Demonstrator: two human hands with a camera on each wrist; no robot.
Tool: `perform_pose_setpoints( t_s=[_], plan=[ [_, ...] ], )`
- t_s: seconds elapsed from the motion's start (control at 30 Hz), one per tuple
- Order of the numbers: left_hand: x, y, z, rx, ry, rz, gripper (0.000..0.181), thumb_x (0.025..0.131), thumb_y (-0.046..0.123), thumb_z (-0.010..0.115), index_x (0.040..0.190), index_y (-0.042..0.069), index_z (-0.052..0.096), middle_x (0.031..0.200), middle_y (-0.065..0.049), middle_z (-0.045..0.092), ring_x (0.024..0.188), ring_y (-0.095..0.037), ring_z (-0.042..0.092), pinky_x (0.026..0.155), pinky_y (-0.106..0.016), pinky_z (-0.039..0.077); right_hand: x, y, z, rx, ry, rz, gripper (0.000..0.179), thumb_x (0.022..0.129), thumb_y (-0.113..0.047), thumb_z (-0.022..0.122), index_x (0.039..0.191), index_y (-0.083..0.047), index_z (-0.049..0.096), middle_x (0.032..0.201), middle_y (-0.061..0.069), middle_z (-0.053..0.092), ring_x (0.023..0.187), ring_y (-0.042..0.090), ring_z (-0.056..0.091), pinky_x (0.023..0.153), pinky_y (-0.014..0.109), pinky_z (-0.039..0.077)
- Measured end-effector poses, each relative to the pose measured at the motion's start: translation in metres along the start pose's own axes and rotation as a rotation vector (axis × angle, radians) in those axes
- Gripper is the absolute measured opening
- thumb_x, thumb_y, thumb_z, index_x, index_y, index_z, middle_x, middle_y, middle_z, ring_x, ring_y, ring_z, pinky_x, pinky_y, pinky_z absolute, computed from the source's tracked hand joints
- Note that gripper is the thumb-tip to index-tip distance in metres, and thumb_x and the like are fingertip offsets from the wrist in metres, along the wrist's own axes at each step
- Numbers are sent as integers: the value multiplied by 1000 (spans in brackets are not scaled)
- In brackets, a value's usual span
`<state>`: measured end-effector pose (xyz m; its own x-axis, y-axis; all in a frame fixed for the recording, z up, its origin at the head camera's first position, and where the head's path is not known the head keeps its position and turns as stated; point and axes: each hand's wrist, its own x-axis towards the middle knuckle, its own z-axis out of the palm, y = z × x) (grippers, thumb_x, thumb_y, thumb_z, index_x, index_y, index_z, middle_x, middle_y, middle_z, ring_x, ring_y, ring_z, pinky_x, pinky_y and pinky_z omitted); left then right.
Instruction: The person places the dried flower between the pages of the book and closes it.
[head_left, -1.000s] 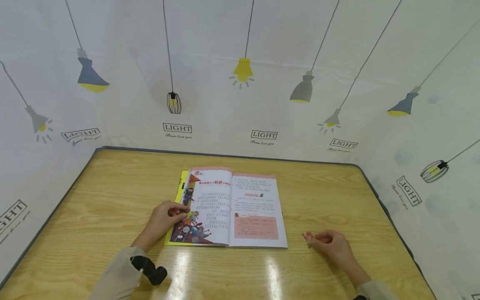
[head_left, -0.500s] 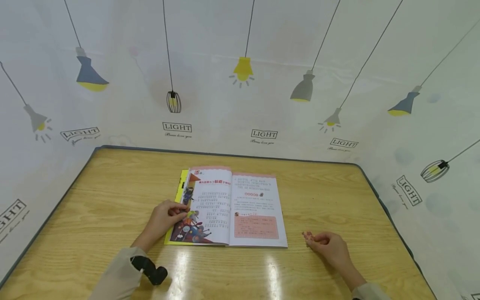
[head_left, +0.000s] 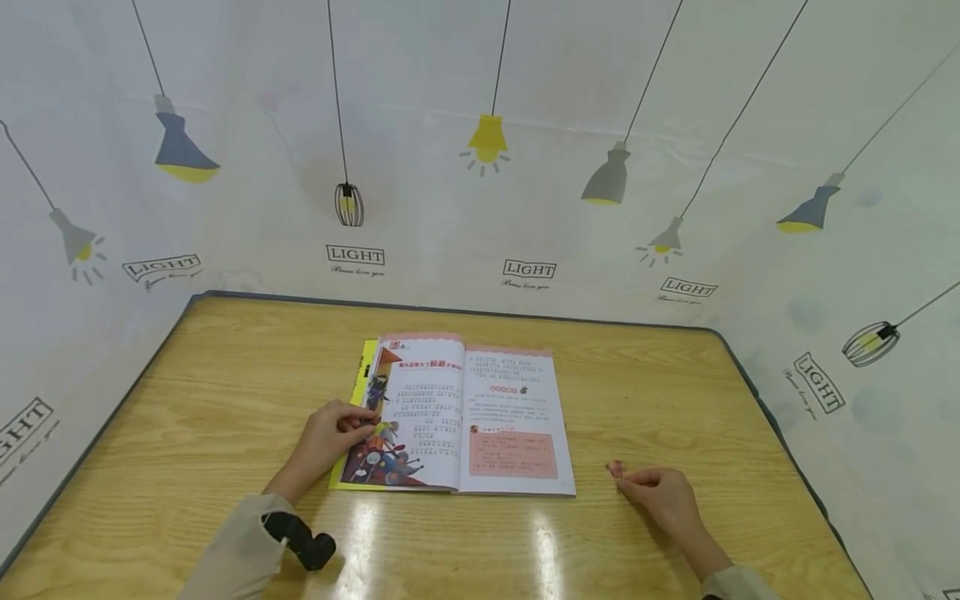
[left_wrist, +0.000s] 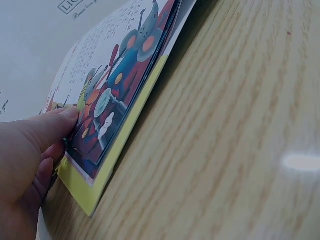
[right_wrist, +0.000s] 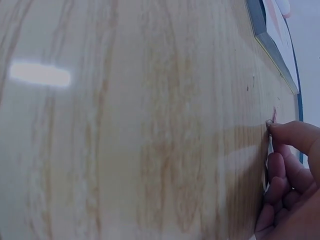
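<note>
An open book (head_left: 510, 408) with a yellow cover lies on the wooden table (head_left: 645, 392), its left page showing cartoon mice. My left hand (head_left: 324, 442) pinches the left edge of the book, the thumb (left_wrist: 62, 120) on top of the pages and the other fingers at the side. To the right of the book, my right hand (head_left: 669, 500) pinches a small pink-red thing (head_left: 615, 468) between thumb and index finger, low over the table. In the right wrist view the pink-red thing (right_wrist: 274, 114) shows only as a thin edge; I cannot tell its kind.
A dark edging (head_left: 450, 311) runs along the table's far side. Behind it rises a white wall covering (head_left: 420, 150) printed with hanging lamps. A black wrist mount (head_left: 298, 537) sits on the left sleeve.
The right hand has shifted slightly, and the pink-red thing has turned a little between its fingertips. The left hand and the book have stayed in place.
</note>
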<state>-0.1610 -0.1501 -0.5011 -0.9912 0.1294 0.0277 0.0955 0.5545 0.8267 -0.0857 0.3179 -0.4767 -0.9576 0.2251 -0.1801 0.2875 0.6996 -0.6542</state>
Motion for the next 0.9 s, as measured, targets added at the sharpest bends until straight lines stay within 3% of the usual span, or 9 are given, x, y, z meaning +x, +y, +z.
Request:
perform_pose_setpoints(
  t_s=[0.37,0.53,0.6,0.77,0.9],
  plan=[
    [1,-4,1,-4,3,9,19,82,13,69,100,8,71,85,-5,52,70,-16,48,59,-24,42,5,-13,-5,75,-28,42,34,78,-25,72,88,8,68,89,21,66,91,35,59,79,44,46],
    [1,-5,1,-9,-1,1,20,82,14,69,101,8,71,85,-5,51,71,-16,48,59,-23,41,12,-25,-1,307,-65,28,27,80,-9,69,91,15,64,104,28,60,107,42,52,89,49,41],
    [1,-5,1,-15,-3,1,20,82,14,69,101,8,71,85,-5,51,71,-16,48,60,-23,42,15,-31,1,325,-65,12,23,79,-4,68,91,16,64,105,29,59,108,43,51,89,50,40],
    [1,-6,1,-40,-18,14,20,83,14,67,102,7,70,88,-5,53,73,-17,49,61,-24,43,18,-47,5,158,-21,-14,28,79,-16,71,89,10,68,96,24,64,103,41,55,86,47,43],
    [1,-5,1,-33,-11,14,20,83,14,68,102,8,70,87,-5,52,72,-17,48,61,-24,42,23,-65,12,136,-9,-23,29,78,-21,72,87,6,70,90,18,67,93,32,59,74,35,47]
  ],
)
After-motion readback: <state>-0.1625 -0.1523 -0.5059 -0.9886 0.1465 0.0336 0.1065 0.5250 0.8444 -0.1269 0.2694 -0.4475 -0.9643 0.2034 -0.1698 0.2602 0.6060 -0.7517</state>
